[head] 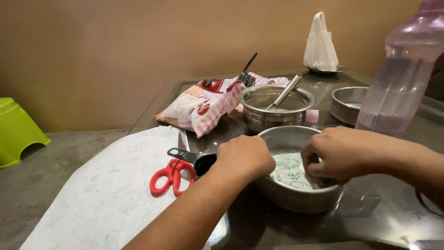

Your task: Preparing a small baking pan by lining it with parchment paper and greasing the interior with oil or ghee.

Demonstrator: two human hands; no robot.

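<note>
A: Home kitchen, right?

B: Yep. Dark glass table (384, 217) against a plain tan wall (115, 51), steel bowls (277, 107), a flour packet (208, 107) near its far left corner, measuring cup (201, 162), red scissors (172, 176), green plastic stool (16, 129).

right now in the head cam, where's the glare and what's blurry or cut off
Head view: warm, dim indoor light; soft glare on the glossy tabletop and the steel pan's rim; the purple bottle is close, soft and cropped at the top edge; left hand and right hand are fairly sharp.
</note>
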